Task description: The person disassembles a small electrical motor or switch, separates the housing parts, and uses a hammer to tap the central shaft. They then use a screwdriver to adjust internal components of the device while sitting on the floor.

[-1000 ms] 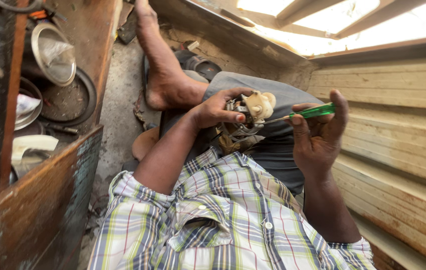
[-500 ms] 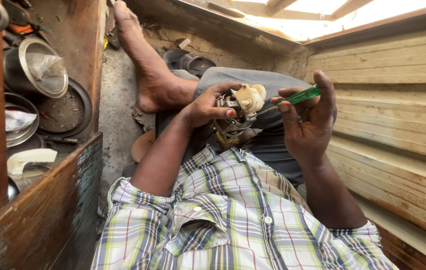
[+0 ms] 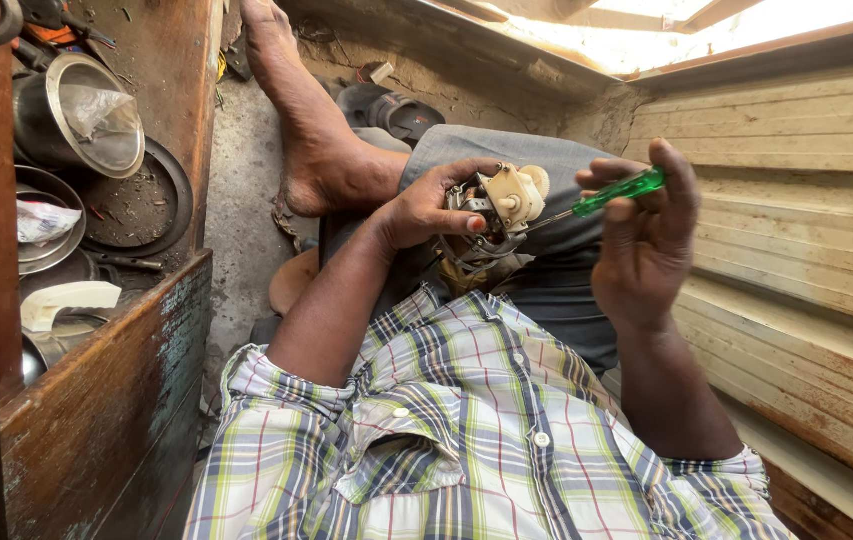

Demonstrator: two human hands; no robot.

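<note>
My left hand point(image 3: 425, 208) grips a small cream and metal motor part point(image 3: 498, 206) with loose wires hanging under it, held over my lap. My right hand point(image 3: 647, 240) holds a green-handled screwdriver point(image 3: 615, 192) whose thin shaft points left, its tip touching the cream housing of the part. I sit on the floor in a plaid shirt and grey trousers, one bare foot point(image 3: 319, 150) stretched out ahead.
A wooden crate point(image 3: 117, 380) on the left holds metal pots point(image 3: 77, 120), lids and a white curved piece point(image 3: 72, 300). Wooden plank wall point(image 3: 807, 250) runs along the right. Dark sandals point(image 3: 397, 110) lie on the concrete floor beyond my knee.
My right hand with the screwdriver has shifted slightly and its tip now meets the part. My left hand keeps the same grip; the view has tilted a little.
</note>
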